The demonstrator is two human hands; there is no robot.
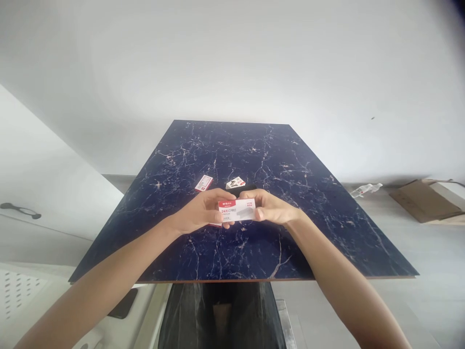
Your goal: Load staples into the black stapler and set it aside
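A small white and red box of staples, printed "24/6", is held up over the table in both hands. My left hand grips its left end, thumb on the front face. My right hand pinches the right end, thumb also in front. Just beyond the hands lie a red and white box and a white box with a dark picture. A black object, mostly hidden behind my fingers, sits beside them; I cannot make out its kind. A red edge shows under my left fingers.
The dark blue marble-patterned table stands against a pale wall. On the right, a clear plastic package and an open cardboard box lie on the floor. A white cabinet with a dark handle is at left, with a dark flat object below.
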